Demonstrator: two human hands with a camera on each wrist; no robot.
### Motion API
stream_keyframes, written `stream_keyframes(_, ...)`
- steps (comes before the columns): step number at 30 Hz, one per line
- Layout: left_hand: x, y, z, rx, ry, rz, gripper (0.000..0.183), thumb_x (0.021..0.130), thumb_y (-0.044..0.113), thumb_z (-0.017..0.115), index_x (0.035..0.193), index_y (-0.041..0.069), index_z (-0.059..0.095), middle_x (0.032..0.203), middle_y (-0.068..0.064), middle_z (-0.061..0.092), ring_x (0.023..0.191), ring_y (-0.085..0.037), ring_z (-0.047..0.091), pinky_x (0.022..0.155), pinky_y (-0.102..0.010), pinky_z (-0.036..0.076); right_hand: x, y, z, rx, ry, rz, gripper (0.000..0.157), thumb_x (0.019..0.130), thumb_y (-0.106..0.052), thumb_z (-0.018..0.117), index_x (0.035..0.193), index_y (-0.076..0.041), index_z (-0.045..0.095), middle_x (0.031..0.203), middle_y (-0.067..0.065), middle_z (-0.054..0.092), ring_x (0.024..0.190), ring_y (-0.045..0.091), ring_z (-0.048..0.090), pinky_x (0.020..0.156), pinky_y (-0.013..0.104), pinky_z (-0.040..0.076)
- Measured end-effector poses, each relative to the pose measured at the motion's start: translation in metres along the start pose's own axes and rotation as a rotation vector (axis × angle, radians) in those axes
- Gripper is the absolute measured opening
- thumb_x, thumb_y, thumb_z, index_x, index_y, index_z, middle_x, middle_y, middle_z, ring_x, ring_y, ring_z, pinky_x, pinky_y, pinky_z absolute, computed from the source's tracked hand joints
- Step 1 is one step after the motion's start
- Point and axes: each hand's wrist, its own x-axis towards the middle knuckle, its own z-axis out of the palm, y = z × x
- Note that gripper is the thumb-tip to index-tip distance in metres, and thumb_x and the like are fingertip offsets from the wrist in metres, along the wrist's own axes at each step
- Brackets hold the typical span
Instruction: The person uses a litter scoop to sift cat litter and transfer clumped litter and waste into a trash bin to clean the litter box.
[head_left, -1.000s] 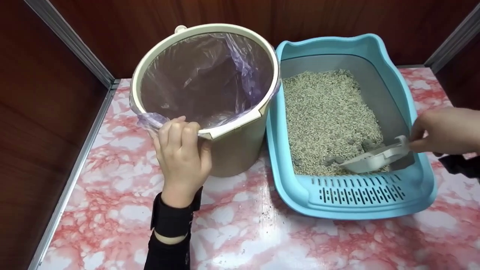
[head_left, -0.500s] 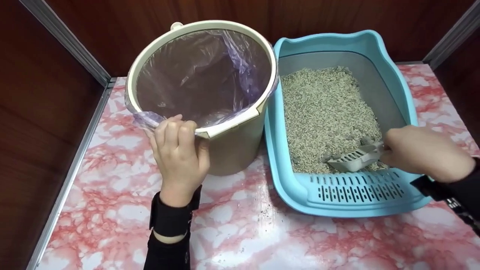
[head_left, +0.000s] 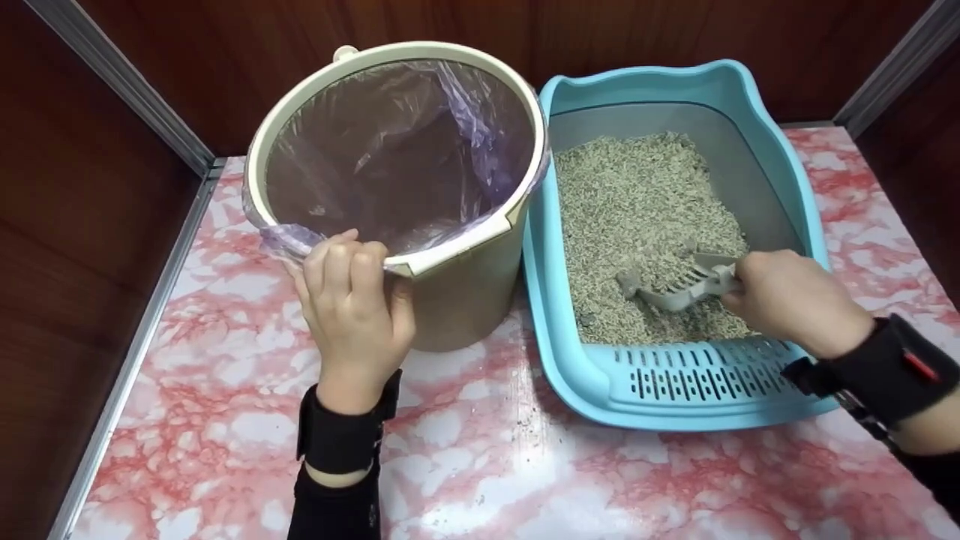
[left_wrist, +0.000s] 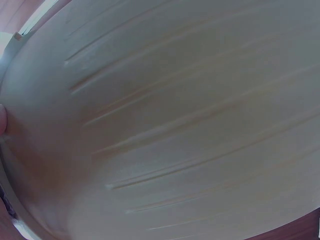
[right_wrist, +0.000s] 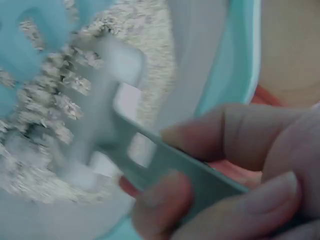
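My right hand (head_left: 795,300) grips the handle of a grey slotted litter scoop (head_left: 679,295), whose blade sits in the cat litter (head_left: 637,202) of a blue litter box (head_left: 551,330). A dark clump (head_left: 628,284) lies at the scoop's front edge. In the right wrist view, the fingers wrap the scoop's handle (right_wrist: 165,165), and pellets show through the slots; this view is blurred. My left hand (head_left: 352,315) holds the near rim of a beige trash bin (head_left: 465,307), fingers over the edge. A thin purple bag (head_left: 480,135) lines the bin. The left wrist view is filled by the bin's ribbed outside wall (left_wrist: 200,125).
Bin and litter box stand side by side on a red-and-white marbled floor (head_left: 202,420). Dark wood panels (head_left: 622,37) rise behind and at both sides. A perforated step (head_left: 705,379) forms the box's front edge. Crumbs of litter dot the floor between them.
My right hand has moved left and further over the litter box, carrying the scoop from the front right corner toward the litter's middle. My left hand keeps its hold on the bin rim.
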Motion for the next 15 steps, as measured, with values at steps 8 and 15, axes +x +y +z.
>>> stream_keyframes(8, -0.002, 0.0, 0.001, 0.003, 0.006, 0.011, 0.023, 0.076, 0.008, 0.062, 0.095, 0.003, 0.051, 0.09, -0.014, 0.055, 0.107, -0.035, 0.056, 0.098, -0.051, 0.039, 0.039, -0.007, 0.004, 0.077, -0.106, 0.09, 0.02, 0.094, -0.015, 0.055, 0.092, 0.003, 0.064, 0.068, 0.008, 0.05, 0.053, 0.017, 0.044, 0.047, 0.027, 0.04)
stream_keyframes(15, -0.001, -0.001, 0.001, -0.005, 0.009, 0.007, 0.023, 0.073, 0.004, 0.059, 0.095, 0.003, 0.051, 0.09, -0.015, 0.054, 0.107, -0.035, 0.056, 0.1, -0.051, 0.038, 0.074, -0.012, -0.003, 0.067, -0.088, 0.079, 0.017, 0.093, -0.011, 0.051, 0.09, 0.001, 0.063, 0.071, 0.013, 0.06, 0.053, 0.022, 0.054, 0.046, 0.034, 0.046)
